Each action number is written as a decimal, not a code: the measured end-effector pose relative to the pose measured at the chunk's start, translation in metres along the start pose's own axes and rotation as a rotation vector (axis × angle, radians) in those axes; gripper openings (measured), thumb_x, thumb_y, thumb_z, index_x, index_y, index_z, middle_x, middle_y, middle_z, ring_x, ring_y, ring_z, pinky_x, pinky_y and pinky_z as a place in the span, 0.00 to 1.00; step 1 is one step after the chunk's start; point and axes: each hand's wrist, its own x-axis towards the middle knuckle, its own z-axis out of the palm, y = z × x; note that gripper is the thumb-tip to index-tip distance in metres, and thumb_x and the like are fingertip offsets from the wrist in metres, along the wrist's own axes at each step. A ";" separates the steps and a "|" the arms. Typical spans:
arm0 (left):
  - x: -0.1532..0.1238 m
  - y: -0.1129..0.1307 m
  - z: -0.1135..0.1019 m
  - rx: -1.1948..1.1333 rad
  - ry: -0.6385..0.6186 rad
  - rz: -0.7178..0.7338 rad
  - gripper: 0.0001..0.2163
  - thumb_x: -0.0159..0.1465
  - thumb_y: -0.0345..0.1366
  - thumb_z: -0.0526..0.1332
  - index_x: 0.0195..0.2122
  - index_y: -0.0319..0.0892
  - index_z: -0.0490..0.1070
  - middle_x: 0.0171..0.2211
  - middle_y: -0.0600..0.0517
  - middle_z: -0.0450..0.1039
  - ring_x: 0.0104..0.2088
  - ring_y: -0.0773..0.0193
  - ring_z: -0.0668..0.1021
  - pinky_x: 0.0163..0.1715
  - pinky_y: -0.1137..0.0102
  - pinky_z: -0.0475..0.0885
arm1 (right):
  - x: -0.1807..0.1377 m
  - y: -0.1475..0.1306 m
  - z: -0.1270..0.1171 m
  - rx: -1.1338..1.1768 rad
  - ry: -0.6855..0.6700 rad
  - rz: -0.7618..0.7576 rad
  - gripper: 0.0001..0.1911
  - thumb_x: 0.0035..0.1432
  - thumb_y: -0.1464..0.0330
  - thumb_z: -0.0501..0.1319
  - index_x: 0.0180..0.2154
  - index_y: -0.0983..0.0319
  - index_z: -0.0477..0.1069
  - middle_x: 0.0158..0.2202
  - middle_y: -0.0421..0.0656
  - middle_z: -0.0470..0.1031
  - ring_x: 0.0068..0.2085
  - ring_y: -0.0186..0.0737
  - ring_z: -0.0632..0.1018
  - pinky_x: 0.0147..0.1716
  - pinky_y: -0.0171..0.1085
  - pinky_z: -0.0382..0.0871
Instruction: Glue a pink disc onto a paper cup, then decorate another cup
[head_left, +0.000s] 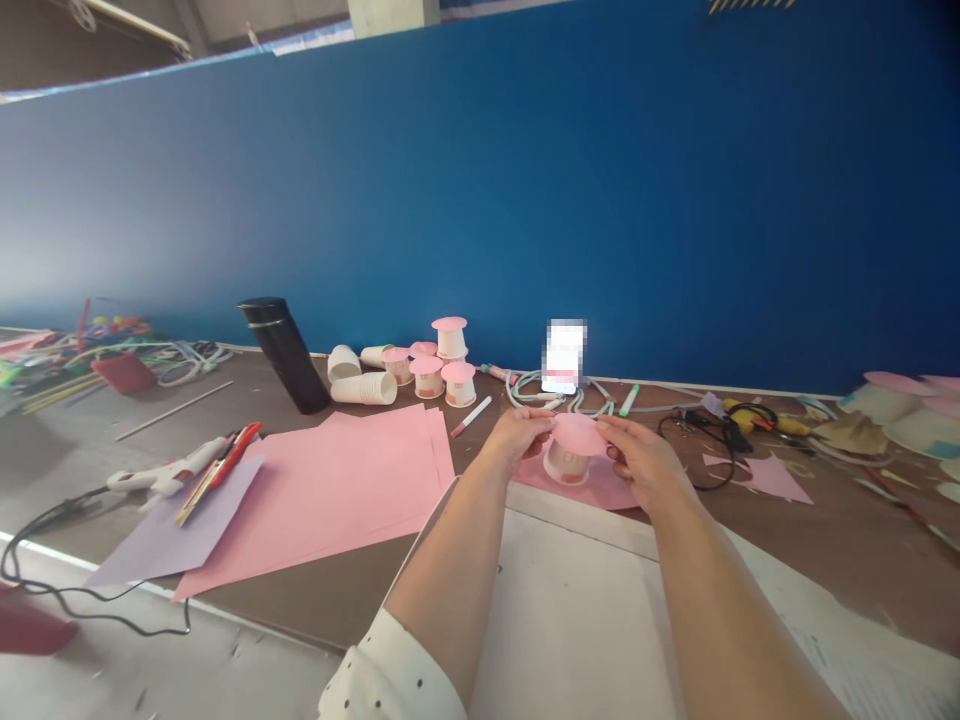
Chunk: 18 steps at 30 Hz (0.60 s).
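A small upturned paper cup [567, 464] with a pink paper disc [577, 433] on top stands on a pink paper scrap on the brown table [315, 590]. My left hand [519, 434] pinches the disc's left edge and my right hand [639, 458] grips its right edge, fingers curled round it. Both forearms reach out over a white board [577, 620] in front of me.
Pink paper sheets [337, 490] and a lilac sheet [172, 530] lie at left with a glue gun [161, 475] and red-handled scissors [225, 460]. A black flask [285, 355], several pink-topped cups [431, 370], markers, cables and a phone [564, 357] line the blue wall.
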 end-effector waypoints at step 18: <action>-0.003 0.002 0.001 -0.004 -0.020 -0.036 0.07 0.51 0.30 0.67 0.31 0.38 0.74 0.19 0.56 0.65 0.20 0.75 0.66 0.22 0.77 0.60 | -0.002 0.001 0.001 -0.038 -0.027 0.051 0.22 0.39 0.62 0.70 0.38 0.62 0.73 0.21 0.37 0.66 0.21 0.28 0.62 0.13 0.27 0.44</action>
